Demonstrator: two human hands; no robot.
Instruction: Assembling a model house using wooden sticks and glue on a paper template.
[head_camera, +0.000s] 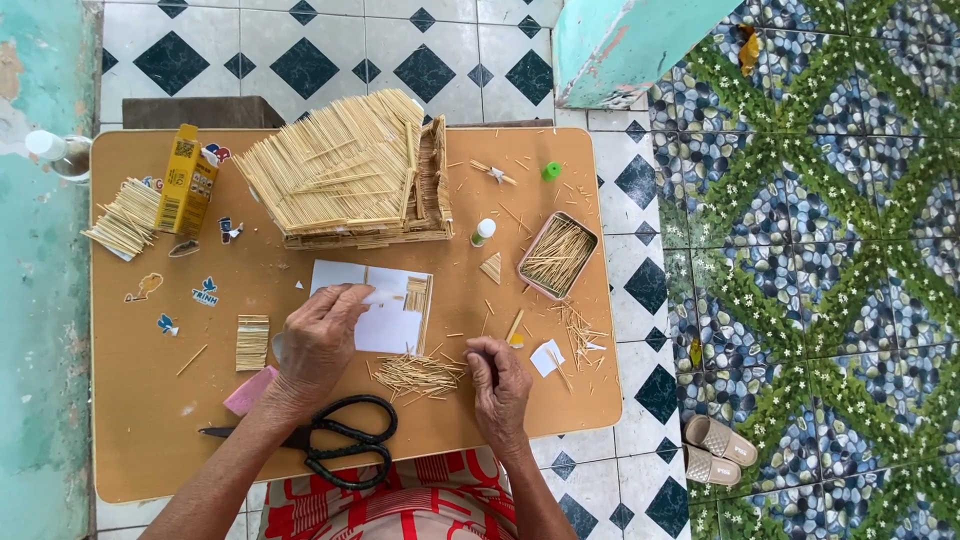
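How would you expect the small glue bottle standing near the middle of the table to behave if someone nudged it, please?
The glue bottle stands upright, narrow and tall for its base, so a sideways nudge would probably tip it. Its round body would then likely roll across the smooth table. It looks light, so it might slide first.

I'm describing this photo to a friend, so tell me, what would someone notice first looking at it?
First, the model house built of toothpicks, standing at the far middle of the small wooden table. Then the two hands at the near edge: the left hand presses on a white card partly lined with sticks, and the right hand rests beside a loose pile of toothpicks. Black scissors lie nearest the person.
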